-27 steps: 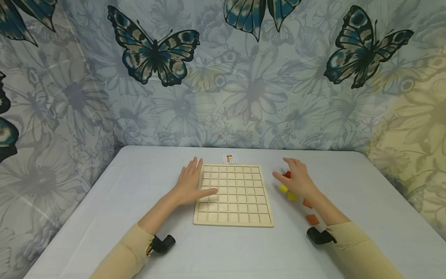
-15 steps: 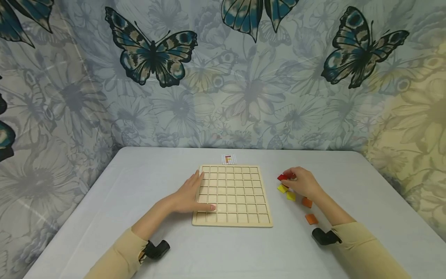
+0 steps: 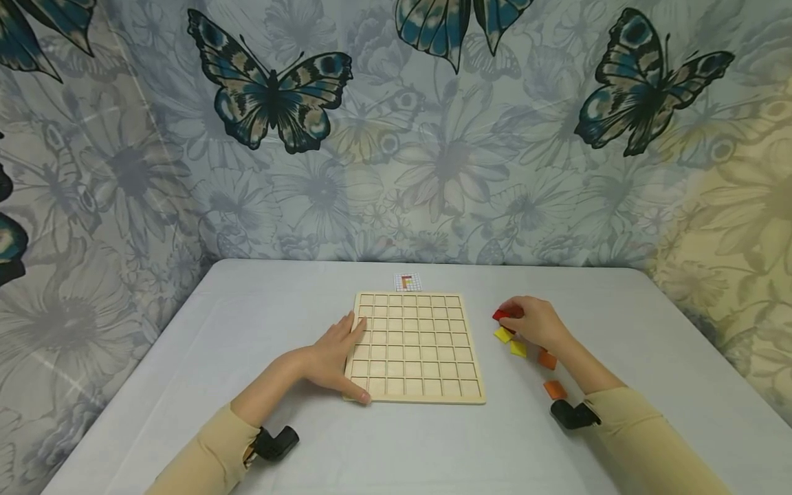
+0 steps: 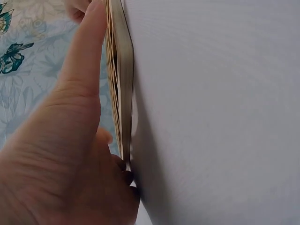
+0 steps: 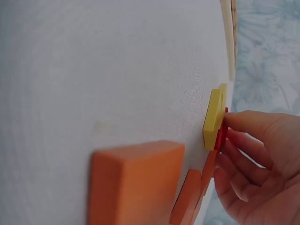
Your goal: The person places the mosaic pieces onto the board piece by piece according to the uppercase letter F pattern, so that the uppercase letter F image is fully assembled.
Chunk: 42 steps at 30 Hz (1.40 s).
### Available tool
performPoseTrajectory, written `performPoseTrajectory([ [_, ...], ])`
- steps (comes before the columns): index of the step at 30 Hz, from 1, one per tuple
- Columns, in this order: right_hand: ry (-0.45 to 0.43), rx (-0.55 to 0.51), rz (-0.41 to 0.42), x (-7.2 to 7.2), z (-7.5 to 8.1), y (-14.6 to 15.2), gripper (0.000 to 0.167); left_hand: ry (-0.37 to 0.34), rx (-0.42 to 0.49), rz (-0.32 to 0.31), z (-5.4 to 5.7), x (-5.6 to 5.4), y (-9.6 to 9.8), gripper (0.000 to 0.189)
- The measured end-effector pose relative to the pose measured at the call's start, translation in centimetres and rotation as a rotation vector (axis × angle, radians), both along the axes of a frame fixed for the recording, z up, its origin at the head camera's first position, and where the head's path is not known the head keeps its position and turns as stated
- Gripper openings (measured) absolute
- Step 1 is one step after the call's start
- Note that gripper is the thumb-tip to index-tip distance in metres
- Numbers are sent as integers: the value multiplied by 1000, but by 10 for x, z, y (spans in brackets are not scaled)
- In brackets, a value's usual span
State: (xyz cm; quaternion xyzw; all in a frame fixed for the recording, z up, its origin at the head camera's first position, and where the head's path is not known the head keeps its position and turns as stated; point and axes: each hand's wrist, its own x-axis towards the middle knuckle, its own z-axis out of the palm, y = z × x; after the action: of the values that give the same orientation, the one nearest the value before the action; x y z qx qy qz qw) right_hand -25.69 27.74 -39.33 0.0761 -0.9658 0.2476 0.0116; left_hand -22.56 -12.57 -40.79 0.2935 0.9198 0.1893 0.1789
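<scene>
A wooden grid board (image 3: 427, 350) lies on the white table. My left hand (image 3: 324, 357) rests at its left side, fingers fairly straight along the edge, thumb at the near left corner. The left wrist view shows the thumb (image 4: 84, 51) lying along the board's rim (image 4: 124, 70). To the right of the board, my right hand (image 3: 537, 323) pinches a red tile (image 5: 222, 133) low over the table, thumb against the fingers. Another bit of red (image 3: 498, 315) shows beyond the fingertips. Two yellow tiles (image 3: 503, 335) lie just nearer, partly overlapping the red in the right wrist view.
Orange tiles (image 3: 555, 390) lie beneath and beside the right forearm. A small printed card (image 3: 407, 282) with a coloured grid pattern sits behind the board. Butterfly-patterned cloth (image 3: 396, 192) hangs behind the table.
My left hand has slid nearer along the board's left side, its thumb now at the near corner. The spread right hand has come down and its fingers have closed on a red tile.
</scene>
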Motion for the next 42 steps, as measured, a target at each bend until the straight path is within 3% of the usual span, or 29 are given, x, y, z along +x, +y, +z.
performPoseTrajectory([
  [9,16,-26,20,-2,-2,-1,30,8,-17,-29,0,2,-2,136],
  [23,64,-39,23,-7,-1,-4,32,18,-52,-21,0,5,-1,136],
  [30,76,-140,41,-11,0,-23,35,15,-56,-29,1,4,0,135],
  [42,16,-246,75,-18,3,-65,36,4,-52,5,0,5,-1,135],
])
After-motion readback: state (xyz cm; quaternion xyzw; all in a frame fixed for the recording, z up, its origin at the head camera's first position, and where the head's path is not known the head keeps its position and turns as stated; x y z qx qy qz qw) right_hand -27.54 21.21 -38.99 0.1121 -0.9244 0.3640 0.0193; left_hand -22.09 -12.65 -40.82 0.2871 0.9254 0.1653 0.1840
